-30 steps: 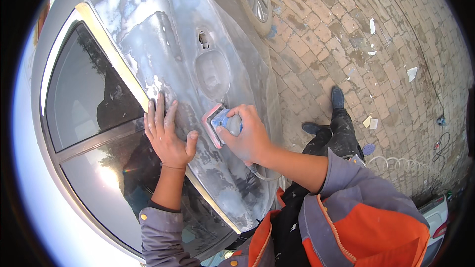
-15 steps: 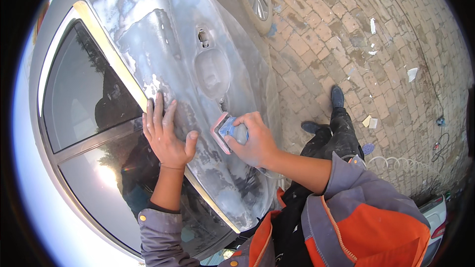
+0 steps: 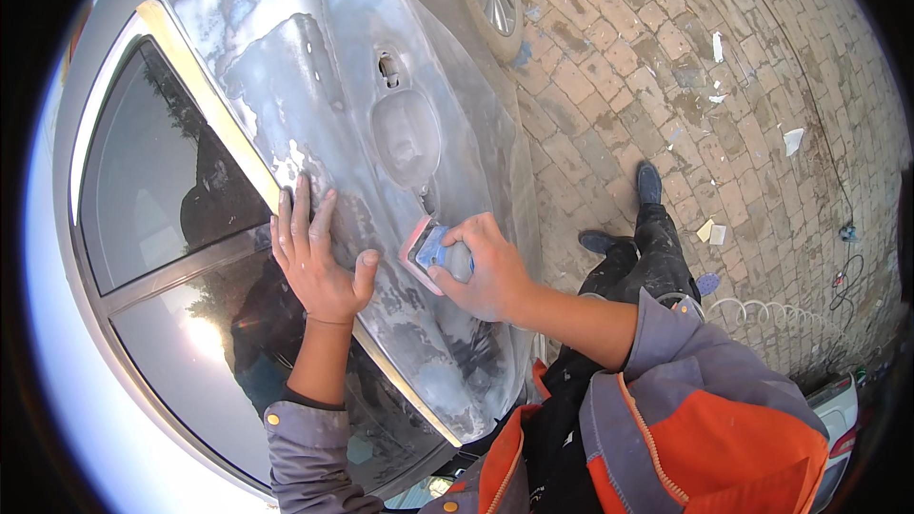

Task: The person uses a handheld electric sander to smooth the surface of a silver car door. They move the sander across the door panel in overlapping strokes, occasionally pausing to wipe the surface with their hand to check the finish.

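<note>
The right hand curls around a blue-grey sander on the car door; the left hand, fingers spread, grips nothing. The handle recess looks evenly dulled; dark patches apparently remain between both hands.

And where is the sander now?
At the head view's centre, the sander is in the right hand, against the car door, pictured below the handle recess.
</note>
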Tool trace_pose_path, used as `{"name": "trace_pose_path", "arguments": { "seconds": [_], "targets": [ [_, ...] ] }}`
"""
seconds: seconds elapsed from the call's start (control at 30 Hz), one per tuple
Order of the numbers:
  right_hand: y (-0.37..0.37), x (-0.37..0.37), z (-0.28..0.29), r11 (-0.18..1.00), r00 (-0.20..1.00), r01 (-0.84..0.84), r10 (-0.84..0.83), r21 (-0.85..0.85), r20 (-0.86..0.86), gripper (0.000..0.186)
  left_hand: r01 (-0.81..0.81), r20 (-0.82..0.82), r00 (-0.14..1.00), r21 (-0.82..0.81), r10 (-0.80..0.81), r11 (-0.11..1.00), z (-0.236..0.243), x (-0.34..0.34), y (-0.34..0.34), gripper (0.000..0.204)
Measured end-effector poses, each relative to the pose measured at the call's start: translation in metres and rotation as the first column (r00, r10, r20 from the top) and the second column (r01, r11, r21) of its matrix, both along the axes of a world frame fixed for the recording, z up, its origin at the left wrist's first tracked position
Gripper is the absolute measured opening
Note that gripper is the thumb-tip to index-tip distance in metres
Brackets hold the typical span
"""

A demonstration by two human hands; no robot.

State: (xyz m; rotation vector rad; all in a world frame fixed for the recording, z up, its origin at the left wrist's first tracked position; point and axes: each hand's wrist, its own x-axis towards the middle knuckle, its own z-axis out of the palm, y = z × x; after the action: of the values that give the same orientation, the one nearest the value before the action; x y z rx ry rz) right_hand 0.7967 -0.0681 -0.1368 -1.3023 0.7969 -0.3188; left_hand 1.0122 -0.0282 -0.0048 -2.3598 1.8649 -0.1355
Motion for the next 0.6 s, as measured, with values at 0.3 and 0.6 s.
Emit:
{"name": "trace_pose_path", "arguments": {
  "seconds": [0.3,0.6],
  "targets": [
    [-0.001,-0.001,-0.006,1.000,1.000,-0.007,0.007,-0.022,0.004,0.045,0.000,0.011,1.000,-0.005,0.000,1.000,0.000,-0.001,0.001,0.083],
    [-0.014,0.005,-0.048,0.986,0.981,0.135,-0.147,-0.098,-0.130,0.047,0.008,0.006,1.000,-0.012,-0.008,1.000,-0.001,0.000,0.001,0.083]
  ]
}}
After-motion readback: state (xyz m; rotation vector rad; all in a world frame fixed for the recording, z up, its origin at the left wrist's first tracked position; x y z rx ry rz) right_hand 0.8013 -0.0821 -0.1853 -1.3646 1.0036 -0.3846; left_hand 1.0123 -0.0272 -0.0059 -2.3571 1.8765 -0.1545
